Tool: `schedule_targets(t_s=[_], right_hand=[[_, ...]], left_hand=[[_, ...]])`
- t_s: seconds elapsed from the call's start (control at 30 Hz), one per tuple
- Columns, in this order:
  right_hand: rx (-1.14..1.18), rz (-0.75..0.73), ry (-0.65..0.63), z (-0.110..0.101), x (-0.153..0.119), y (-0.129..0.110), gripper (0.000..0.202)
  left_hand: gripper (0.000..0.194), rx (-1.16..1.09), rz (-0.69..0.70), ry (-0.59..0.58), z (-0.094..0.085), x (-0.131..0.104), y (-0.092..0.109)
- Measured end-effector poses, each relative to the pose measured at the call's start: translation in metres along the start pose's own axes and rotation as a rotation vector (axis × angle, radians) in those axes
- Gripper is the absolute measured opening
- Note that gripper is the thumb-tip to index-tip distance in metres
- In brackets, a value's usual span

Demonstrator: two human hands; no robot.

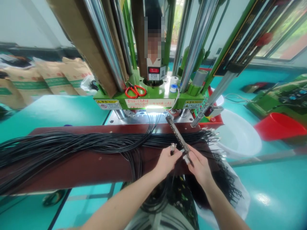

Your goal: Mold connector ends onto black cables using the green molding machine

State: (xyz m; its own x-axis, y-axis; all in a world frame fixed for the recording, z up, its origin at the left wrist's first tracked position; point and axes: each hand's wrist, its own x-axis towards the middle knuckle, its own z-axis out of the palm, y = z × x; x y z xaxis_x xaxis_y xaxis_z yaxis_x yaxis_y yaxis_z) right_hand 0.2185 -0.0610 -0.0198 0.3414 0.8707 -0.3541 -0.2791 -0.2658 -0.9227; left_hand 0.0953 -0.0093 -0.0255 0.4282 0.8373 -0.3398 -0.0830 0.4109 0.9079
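My left hand (167,160) is closed around a few black cables, whose metal connector ends (173,147) stick up past the fingers. Between both hands, a long dark metal bar (177,134) with a row of slots slants up and away toward the press. My right hand (199,163) grips its near end, and the left fingertips are close to the same end. Small silvery connectors (186,158) show by the right thumb. Black cables (103,142) lie in a thick bundle across the brown bench (79,172) beyond my hands.
Ahead stands a green press (144,103) with steel columns, a lit working gap and warning labels. Red-handled scissors (135,92) and a blue-and-white tape roll (173,88) rest on it. To the right are a white tub (242,134) and a red bucket (279,126).
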Motion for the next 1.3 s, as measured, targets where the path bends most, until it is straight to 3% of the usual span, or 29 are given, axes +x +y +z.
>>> schedule_targets(t_s=[0.17, 0.37, 0.6, 0.77, 0.87, 0.97, 1.1, 1.2, 1.3], right_hand=[[-0.09, -0.024, -0.065, -0.004, 0.002, 0.003, 0.045], [-0.354, -0.197, -0.056, -0.002, -0.002, 0.005, 0.047], [-0.025, -0.024, 0.002, 0.0, 0.0, 0.0, 0.041], [-0.038, 0.014, -0.016, -0.002, 0.001, -0.001, 0.043], [-0.097, 0.006, -0.047, -0.004, 0.001, 0.002, 0.044], [-0.19, -0.045, -0.101, -0.008, 0.003, 0.004, 0.046], [-0.432, -0.243, -0.192, -0.011, 0.004, 0.005, 0.044], [-0.462, -0.272, -0.197, -0.011, 0.004, 0.005, 0.044], [-0.326, -0.158, -0.16, -0.01, 0.004, 0.007, 0.045]], left_hand=[[0.034, -0.038, 0.008, 0.039, -0.003, 0.001, -0.002], [0.032, -0.027, 0.047, 0.025, -0.004, 0.0, -0.003], [0.033, -0.198, 0.046, 0.106, -0.01, -0.002, 0.011], [0.037, -0.139, -0.1, -0.075, -0.015, -0.002, 0.016], [0.038, -0.115, -0.125, -0.107, -0.017, -0.001, 0.018], [0.037, -0.118, -0.134, -0.102, -0.017, -0.001, 0.019], [0.036, -0.109, -0.141, -0.047, -0.016, -0.002, 0.018], [0.034, -0.068, -0.084, -0.014, -0.015, -0.002, 0.015], [0.033, -0.058, 0.025, -0.04, -0.019, -0.003, 0.016]])
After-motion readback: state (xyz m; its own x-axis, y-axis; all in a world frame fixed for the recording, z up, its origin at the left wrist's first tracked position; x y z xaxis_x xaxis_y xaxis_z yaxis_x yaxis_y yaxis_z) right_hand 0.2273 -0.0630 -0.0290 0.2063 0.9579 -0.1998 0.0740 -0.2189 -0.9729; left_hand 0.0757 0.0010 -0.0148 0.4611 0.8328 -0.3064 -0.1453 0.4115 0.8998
